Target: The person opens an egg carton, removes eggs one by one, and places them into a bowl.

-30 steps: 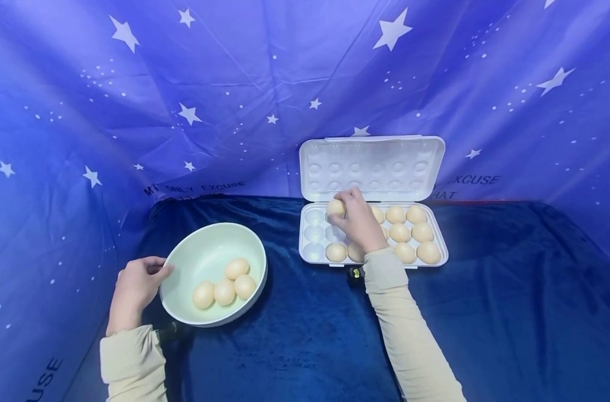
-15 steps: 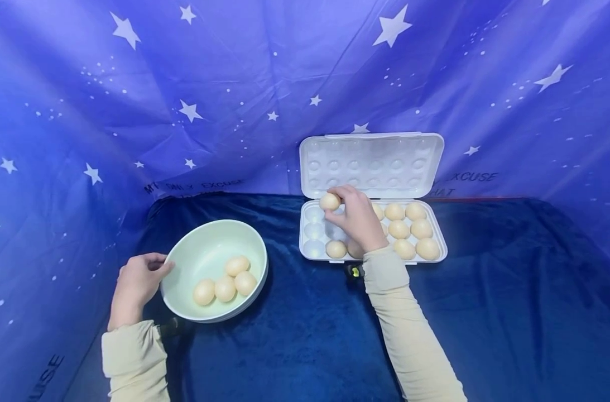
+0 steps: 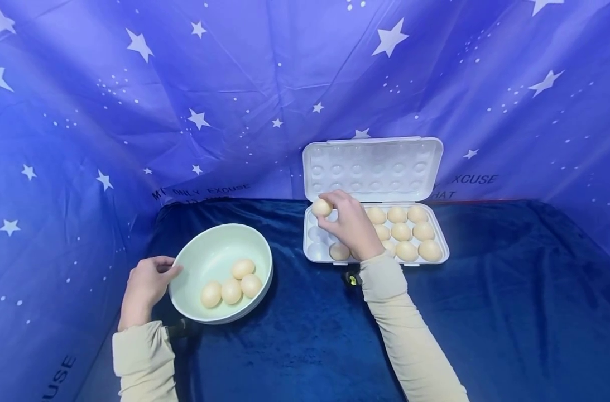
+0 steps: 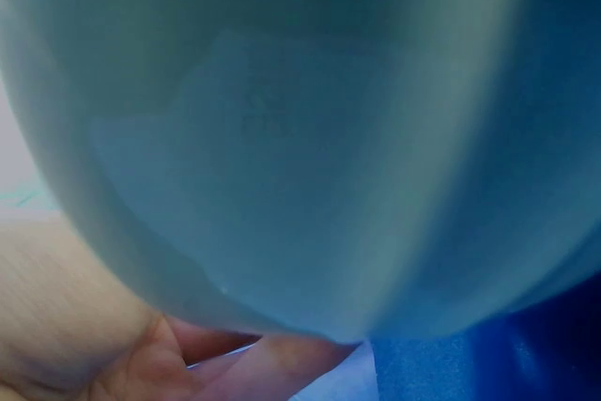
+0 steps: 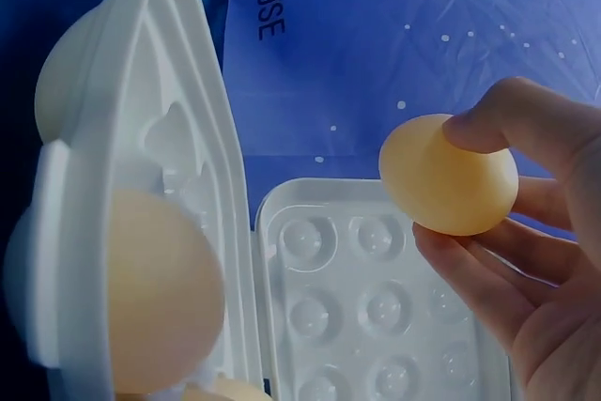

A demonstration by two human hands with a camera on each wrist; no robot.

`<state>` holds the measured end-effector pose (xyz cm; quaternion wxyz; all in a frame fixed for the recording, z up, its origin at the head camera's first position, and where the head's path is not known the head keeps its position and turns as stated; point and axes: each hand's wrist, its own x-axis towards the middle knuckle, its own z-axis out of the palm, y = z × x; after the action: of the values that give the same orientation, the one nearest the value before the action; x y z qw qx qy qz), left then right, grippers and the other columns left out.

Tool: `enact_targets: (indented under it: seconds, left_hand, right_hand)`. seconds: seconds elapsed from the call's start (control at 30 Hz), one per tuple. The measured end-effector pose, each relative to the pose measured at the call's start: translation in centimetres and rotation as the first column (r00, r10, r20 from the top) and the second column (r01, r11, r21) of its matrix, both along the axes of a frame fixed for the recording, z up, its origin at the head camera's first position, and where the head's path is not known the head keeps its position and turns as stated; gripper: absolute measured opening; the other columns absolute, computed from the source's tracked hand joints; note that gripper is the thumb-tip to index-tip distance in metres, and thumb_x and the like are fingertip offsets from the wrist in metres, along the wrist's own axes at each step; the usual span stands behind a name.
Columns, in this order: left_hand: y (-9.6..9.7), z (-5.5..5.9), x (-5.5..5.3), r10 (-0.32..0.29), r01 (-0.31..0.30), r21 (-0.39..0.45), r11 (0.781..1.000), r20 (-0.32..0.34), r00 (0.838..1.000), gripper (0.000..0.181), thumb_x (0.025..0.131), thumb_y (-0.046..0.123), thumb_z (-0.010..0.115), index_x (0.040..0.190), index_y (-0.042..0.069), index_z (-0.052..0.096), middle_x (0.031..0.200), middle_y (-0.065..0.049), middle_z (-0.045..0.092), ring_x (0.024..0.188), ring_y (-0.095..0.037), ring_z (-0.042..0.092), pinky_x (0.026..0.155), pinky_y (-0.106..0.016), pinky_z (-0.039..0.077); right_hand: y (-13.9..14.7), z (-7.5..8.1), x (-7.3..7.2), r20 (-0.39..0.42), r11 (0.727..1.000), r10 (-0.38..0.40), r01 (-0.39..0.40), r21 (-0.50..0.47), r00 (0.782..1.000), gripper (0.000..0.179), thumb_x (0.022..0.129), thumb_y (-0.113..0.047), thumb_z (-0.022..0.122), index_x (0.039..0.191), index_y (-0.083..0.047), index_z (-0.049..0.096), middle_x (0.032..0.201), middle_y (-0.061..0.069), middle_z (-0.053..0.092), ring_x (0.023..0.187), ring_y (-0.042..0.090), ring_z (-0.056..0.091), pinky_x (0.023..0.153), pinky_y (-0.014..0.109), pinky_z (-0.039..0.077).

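My left hand (image 3: pixel 148 285) pinches the left rim of a pale green bowl (image 3: pixel 196 258), thumb over the edge. Several light brown eggs (image 3: pixel 231 291) lie in the bowl, towards its near right side. In the left wrist view the bowl's outer wall (image 4: pixel 282 194) fills most of the picture. Between thumb and fingertips, my right hand (image 3: pixel 351 225) holds an egg (image 3: pixel 322 207) over the back left corner of a white plastic egg box (image 3: pixel 308 258). The right wrist view shows this egg (image 5: pixel 449 177) in front of the raised, dimpled lid (image 5: pixel 347 274).
Rows of eggs (image 3: pixel 400 231) fill the box's right side; at its left end, bare cups show. The lid (image 3: pixel 375 159) leans back near a blue star-patterned cloth (image 3: pixel 284 84). Dark blue velvet cloth (image 3: pixel 294 346) covers the table.
My right hand has carried the egg leftward across the egg box, towards its left column. My left hand keeps its hold on the bowl. The head view has shifted slightly.
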<state>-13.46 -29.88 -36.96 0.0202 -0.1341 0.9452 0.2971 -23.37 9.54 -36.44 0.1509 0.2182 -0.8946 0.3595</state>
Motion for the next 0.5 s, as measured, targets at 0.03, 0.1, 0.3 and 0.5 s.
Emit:
enact_targets:
  seconds: [0.03,0.1,0.3,0.5]
  left_hand:
    - [0.0,0.0,-0.1,-0.002,0.002,0.0,1.0,-0.002,1.0,0.036,0.095,0.019,0.063,0.116,-0.012,0.065,0.107,-0.03,0.069,0.088,-0.038,0.07,0.08,-0.051,0.055]
    - [0.0,0.2,-0.2,-0.005,0.005,-0.003,1.0,-0.009,1.0,0.037,0.095,0.019,0.063,0.116,-0.012,0.065,0.109,-0.031,0.068,0.09,-0.039,0.07,0.081,-0.052,0.055]
    - [0.0,0.4,-0.3,-0.003,0.003,-0.011,1.0,-0.001,1.0,0.037,0.096,0.019,0.063,0.116,-0.012,0.064,0.11,-0.032,0.068,0.091,-0.04,0.069,0.081,-0.052,0.055]
    - [-0.1,0.1,-0.3,0.0,0.0,0.0,1.0,0.009,1.0,0.038,0.096,0.019,0.062,0.117,-0.012,0.064,0.11,-0.031,0.068,0.09,-0.039,0.069,0.081,-0.052,0.055]
  right_hand:
    - [0.0,0.0,0.1,-0.01,1.0,0.002,-0.002,-0.005,1.0,0.045,0.083,-0.015,0.073,0.125,-0.001,0.066,0.119,0.014,0.067,0.105,0.029,0.063,0.094,0.044,0.05]
    - [-0.2,0.2,0.1,-0.035,1.0,0.01,-0.011,-0.02,0.999,0.043,0.083,-0.014,0.073,0.123,-0.001,0.066,0.119,0.014,0.067,0.103,0.029,0.064,0.092,0.043,0.051]
    - [-1.3,0.4,0.5,-0.096,0.995,0.084,-0.088,-0.045,0.992,0.041,0.08,-0.012,0.076,0.12,-0.003,0.069,0.117,0.012,0.068,0.104,0.026,0.065,0.091,0.041,0.052]
    - [-3.1,0.8,1.7,-0.146,0.984,0.172,-0.177,-0.022,0.974,0.036,0.081,-0.013,0.074,0.116,-0.005,0.07,0.112,0.008,0.07,0.101,0.022,0.066,0.09,0.037,0.053]
